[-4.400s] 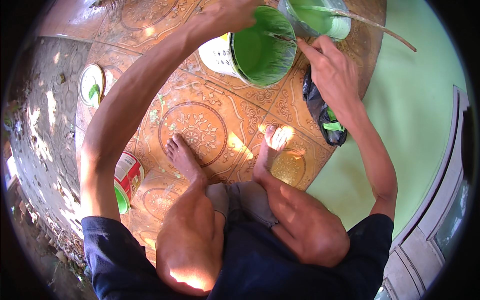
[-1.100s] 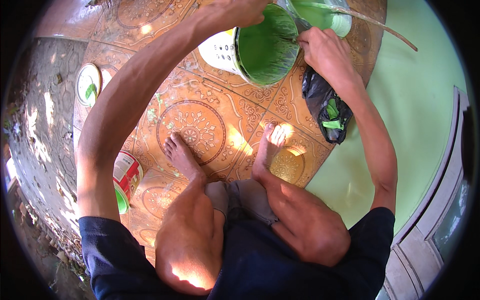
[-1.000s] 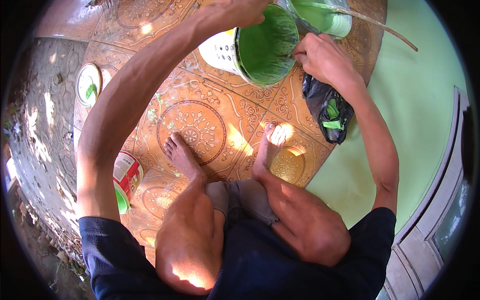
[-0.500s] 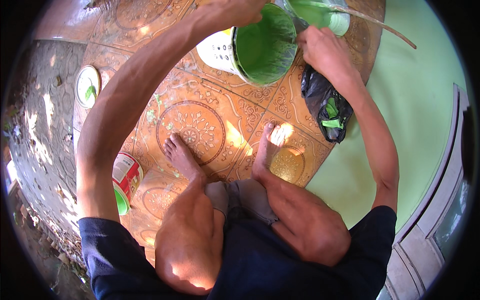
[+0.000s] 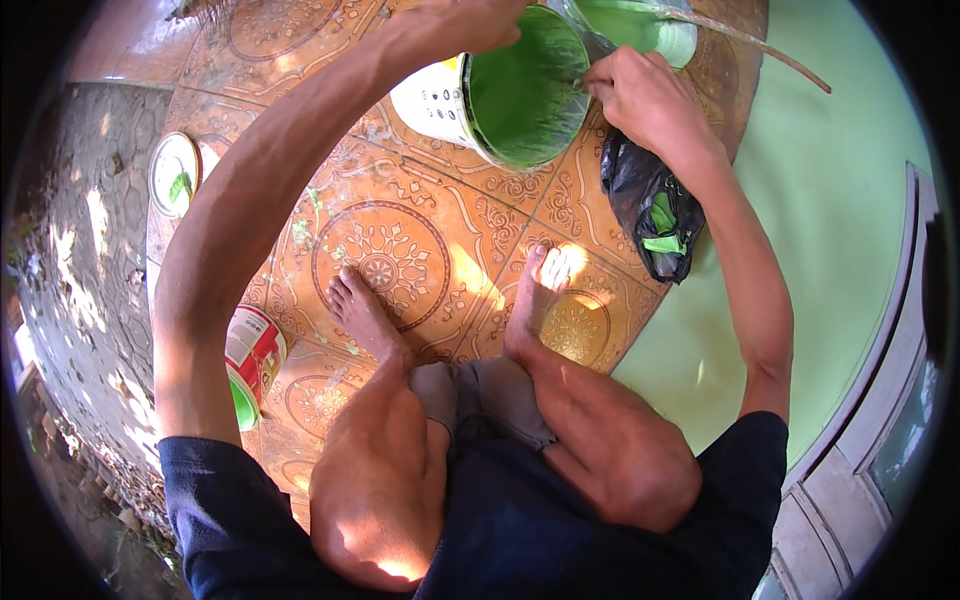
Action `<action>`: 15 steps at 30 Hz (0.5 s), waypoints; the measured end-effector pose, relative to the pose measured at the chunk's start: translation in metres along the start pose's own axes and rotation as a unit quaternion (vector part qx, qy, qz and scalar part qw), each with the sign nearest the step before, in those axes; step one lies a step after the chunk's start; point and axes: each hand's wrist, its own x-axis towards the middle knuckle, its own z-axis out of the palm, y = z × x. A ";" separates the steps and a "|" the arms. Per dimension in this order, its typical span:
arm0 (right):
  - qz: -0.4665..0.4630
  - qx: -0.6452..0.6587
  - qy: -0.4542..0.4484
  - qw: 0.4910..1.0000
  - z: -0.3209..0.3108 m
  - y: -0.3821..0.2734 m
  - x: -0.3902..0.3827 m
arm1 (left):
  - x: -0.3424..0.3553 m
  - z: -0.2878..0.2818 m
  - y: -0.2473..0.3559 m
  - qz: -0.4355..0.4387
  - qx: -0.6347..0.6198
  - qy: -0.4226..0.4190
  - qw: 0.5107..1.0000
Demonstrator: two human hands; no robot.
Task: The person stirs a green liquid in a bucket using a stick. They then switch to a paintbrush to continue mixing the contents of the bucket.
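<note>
A white paint bucket (image 5: 432, 103) leans on its side at the top, its mouth facing right and its inside coated in green paint. My left hand (image 5: 487, 24) is closed over its upper rim, partly cut off by the picture's edge. At the bucket's right rim, my right hand (image 5: 648, 98) has its fingers pinched together. A dark grey flat piece (image 5: 597, 45) shows just above those fingers; what they hold is not clear. Behind my right hand stands a second container (image 5: 678, 42) with green paint in it, and a long thin stick (image 5: 765, 50) lies across it.
Below my right hand lies a black plastic bag (image 5: 630, 185) with green-smeared bits. To the left are a paint-marked white lid (image 5: 172, 160) and a tipped red-and-white paint can (image 5: 257, 345). My bare feet rest on patterned orange tiles (image 5: 430, 190), beside a pale green wall (image 5: 830, 200).
My right hand has shifted slightly left and down, its fingertips now over the bucket's rim. My left hand and the bucket have barely moved.
</note>
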 end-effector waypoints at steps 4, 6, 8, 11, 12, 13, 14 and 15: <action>-0.043 -0.022 0.003 0.999 0.004 -0.001 -0.006 | -0.002 0.003 -0.005 -0.025 0.015 0.011 1.000; -0.077 0.036 -0.014 0.996 0.001 -0.003 -0.006 | -0.003 0.002 -0.007 0.014 0.045 0.024 0.999; -0.084 0.102 -0.007 0.991 -0.005 -0.007 -0.001 | -0.004 0.000 -0.007 0.035 0.055 0.013 0.998; -0.136 0.088 0.074 0.984 0.009 -0.005 0.011 | 0.003 -0.009 0.004 0.055 0.043 -0.017 0.997; -0.136 0.082 0.101 0.982 0.012 -0.012 0.013 | 0.002 -0.011 0.002 0.060 0.051 -0.020 0.997; -0.146 0.079 0.123 0.978 0.013 -0.012 0.013 | 0.002 -0.011 0.001 0.065 0.059 -0.022 0.996; -0.156 0.075 0.145 0.974 0.015 -0.011 0.013 | 0.001 -0.011 0.001 0.061 0.050 -0.012 0.997; -0.169 0.072 0.166 0.969 0.018 -0.011 0.015 | -0.001 -0.010 -0.002 0.053 0.042 0.000 0.998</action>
